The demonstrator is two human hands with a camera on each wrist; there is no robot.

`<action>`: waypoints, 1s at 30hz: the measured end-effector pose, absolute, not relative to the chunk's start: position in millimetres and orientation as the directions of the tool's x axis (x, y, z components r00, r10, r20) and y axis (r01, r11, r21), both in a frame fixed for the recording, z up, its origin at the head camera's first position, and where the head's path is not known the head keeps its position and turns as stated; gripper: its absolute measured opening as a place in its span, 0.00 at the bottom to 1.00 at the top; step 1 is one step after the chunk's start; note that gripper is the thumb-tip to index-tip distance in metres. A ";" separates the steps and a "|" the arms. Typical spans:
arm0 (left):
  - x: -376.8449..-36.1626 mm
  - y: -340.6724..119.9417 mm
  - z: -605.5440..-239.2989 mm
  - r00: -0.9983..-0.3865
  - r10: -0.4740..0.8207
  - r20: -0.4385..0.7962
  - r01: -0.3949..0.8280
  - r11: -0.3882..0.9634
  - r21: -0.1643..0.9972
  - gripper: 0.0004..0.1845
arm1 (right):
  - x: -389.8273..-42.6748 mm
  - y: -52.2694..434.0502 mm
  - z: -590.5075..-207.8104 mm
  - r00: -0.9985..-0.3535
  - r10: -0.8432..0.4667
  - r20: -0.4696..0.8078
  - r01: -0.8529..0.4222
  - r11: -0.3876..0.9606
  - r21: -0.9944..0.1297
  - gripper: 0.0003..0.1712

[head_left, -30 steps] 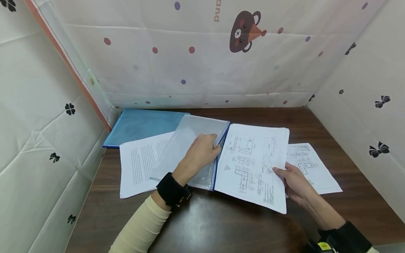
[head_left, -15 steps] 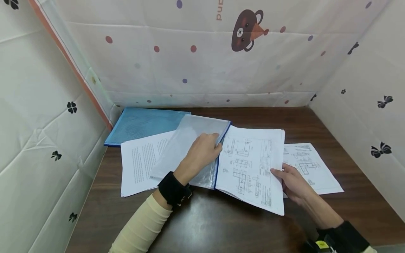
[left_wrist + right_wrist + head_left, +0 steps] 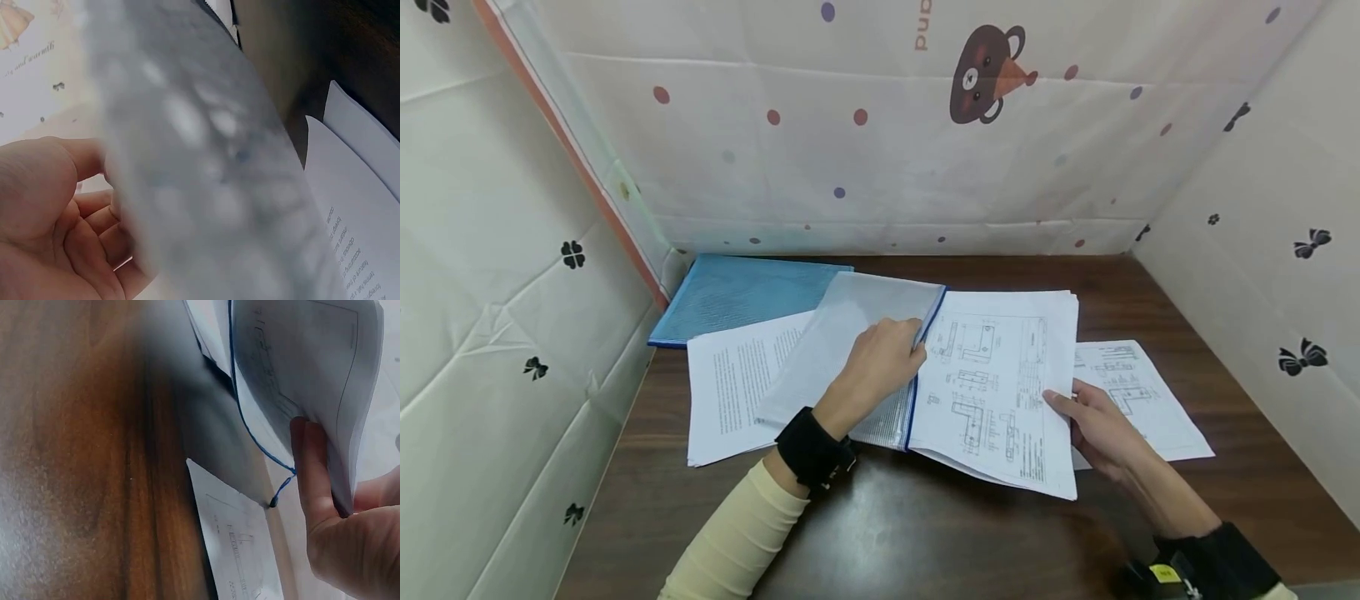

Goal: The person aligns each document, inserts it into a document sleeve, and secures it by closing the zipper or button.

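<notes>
A translucent mesh document pouch (image 3: 820,350) with a blue edge lies in the middle of the table in the head view. At its blue-edged opening, my left hand (image 3: 880,358) grips the pouch's upper layer with curled fingers. A stack of drawing sheets (image 3: 992,392) stands with its left edge at that opening. My right hand (image 3: 1101,425) pinches the stack's right edge, thumb on top and fingers beneath. The right wrist view shows the sheets (image 3: 312,356) bowed above the fingers, beside a blue zip edge with a small pull (image 3: 275,501). Blurred mesh (image 3: 200,156) covers much of the left wrist view.
Printed text pages (image 3: 722,400) lie partly under the pouch on the left. Behind them is a blue mesh pouch (image 3: 752,292). Another drawing sheet (image 3: 1138,400) lies on the dark wooden table (image 3: 865,533) at the right. Patterned cloth walls (image 3: 737,150) enclose the table's back and sides.
My right hand has shifted the drawing sheets slightly left, toward the pouch's opening, then a little toward the back; their near edges have bowed apart. My left hand keeps its grip in place.
</notes>
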State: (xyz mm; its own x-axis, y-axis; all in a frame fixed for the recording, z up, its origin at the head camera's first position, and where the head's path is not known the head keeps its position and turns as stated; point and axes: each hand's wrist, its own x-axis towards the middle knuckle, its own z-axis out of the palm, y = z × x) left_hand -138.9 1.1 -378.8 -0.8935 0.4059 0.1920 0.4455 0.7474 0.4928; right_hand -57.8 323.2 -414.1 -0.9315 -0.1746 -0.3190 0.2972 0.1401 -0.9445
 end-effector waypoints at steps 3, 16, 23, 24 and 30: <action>-138.5 1.4 -378.6 -0.890 0.416 0.189 0.453 0.747 0.487 0.08 | -58.8 321.8 -414.2 -0.926 -0.181 -0.331 0.308 0.143 -0.940 0.33; -132.8 7.1 -378.4 -0.858 0.494 0.138 0.486 0.698 0.526 0.06 | -66.0 303.6 -414.4 -0.928 -0.116 -0.354 0.339 0.125 -0.932 0.33; -131.5 11.0 -379.1 -0.848 0.512 0.137 0.499 0.683 0.534 0.07 | -71.6 295.7 -418.3 -0.929 -0.108 -0.355 0.338 0.150 -0.929 0.31; -131.2 11.5 -379.2 -0.844 0.517 0.138 0.503 0.679 0.535 0.07 | -72.5 294.3 -418.8 -0.929 -0.112 -0.354 0.336 0.154 -0.929 0.31; -129.1 14.0 -379.3 -0.835 0.530 0.149 0.517 0.662 0.543 0.07 | -77.2 280.5 -419.8 -0.924 -0.125 -0.361 0.343 0.140 -0.929 0.31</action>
State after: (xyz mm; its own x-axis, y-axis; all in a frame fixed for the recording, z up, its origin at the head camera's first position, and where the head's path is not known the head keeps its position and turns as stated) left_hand -129.1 14.0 -379.3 -0.8351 0.5295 0.1490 0.5167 0.6622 0.5426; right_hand -77.2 280.5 -419.8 -0.9243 -0.1248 -0.3606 0.3435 0.1398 -0.9287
